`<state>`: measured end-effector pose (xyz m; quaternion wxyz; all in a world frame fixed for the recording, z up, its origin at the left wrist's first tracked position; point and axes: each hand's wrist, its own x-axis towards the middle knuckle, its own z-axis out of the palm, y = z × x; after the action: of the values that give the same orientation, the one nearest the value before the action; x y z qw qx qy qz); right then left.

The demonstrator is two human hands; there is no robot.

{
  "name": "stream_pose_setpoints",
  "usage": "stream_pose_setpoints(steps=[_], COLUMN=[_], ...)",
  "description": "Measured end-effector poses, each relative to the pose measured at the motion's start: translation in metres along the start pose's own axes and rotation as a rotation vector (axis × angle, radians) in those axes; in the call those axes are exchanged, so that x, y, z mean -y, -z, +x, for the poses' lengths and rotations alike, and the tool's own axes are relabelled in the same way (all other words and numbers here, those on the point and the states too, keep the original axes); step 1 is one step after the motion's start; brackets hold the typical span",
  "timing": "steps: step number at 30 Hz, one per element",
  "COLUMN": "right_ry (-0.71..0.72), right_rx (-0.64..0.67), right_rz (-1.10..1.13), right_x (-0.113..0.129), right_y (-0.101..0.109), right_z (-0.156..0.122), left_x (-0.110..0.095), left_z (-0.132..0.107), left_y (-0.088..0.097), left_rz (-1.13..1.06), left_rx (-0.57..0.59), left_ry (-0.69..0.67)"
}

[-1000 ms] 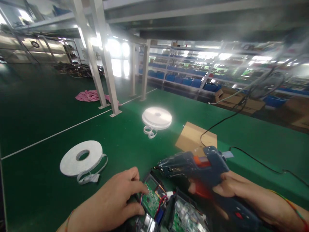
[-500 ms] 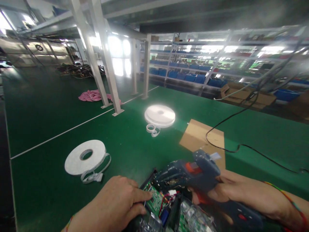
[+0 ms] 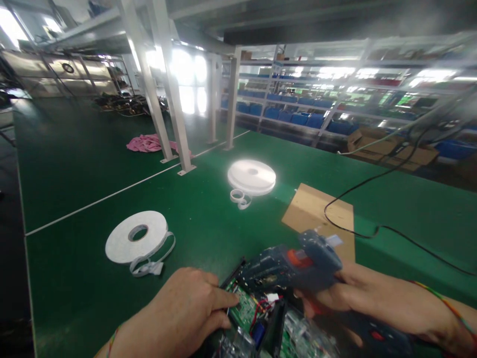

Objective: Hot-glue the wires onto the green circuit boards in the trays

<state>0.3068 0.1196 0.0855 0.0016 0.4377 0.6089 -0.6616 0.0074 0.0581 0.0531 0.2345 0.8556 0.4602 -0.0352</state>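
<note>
My right hand (image 3: 357, 298) is wrapped round the handle of a dark blue glue gun (image 3: 294, 263) with an orange-red part on top. The gun's nozzle points left and down at a green circuit board (image 3: 246, 306) inside an opened black device case (image 3: 268, 328). My left hand (image 3: 186, 311) presses on the left side of the device, fingers curled, one fingertip on the board's edge. Red wires and a white connector (image 3: 272, 297) sit just under the gun's barrel.
On the green mat lie a white tape reel (image 3: 136, 241) with a loose tail at the left, a second white reel (image 3: 252, 176) farther back, a cardboard sheet (image 3: 320, 216) under the gun's black cord (image 3: 395, 231), a pink cloth (image 3: 149, 143) and white posts (image 3: 175, 99). Shelves with blue bins stand behind.
The glue gun has come down and slightly left, so its nozzle is now close over the circuit board. My left hand has stayed on the device. The view has shifted a little.
</note>
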Motion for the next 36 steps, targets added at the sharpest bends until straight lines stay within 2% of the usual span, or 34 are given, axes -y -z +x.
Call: stream_pose_setpoints(steps=[6,15,22,26,36], right_ry=[-0.058,-0.029,-0.101,-0.081,-0.106], right_rx=[-0.017,-0.006,-0.048,-0.049,-0.027], right_rz=[-0.035,-0.059,-0.124,-0.132,-0.139], right_x=[0.007,0.001,0.009,0.011,0.014], right_y=[-0.002,-0.002,-0.005,-0.004,-0.004], right_z=[-0.002,0.002,-0.001,-0.002,-0.002], left_x=[0.000,0.001,0.001,0.003,-0.001], left_z=[0.000,-0.001,0.000,0.001,0.000], left_y=[-0.001,-0.002,-0.001,-0.003,0.000], left_rz=[0.007,0.019,0.027,0.042,0.042], left_rx=[-0.025,-0.031,-0.036,-0.055,-0.016], left_ry=[-0.011,-0.020,-0.023,-0.034,-0.007])
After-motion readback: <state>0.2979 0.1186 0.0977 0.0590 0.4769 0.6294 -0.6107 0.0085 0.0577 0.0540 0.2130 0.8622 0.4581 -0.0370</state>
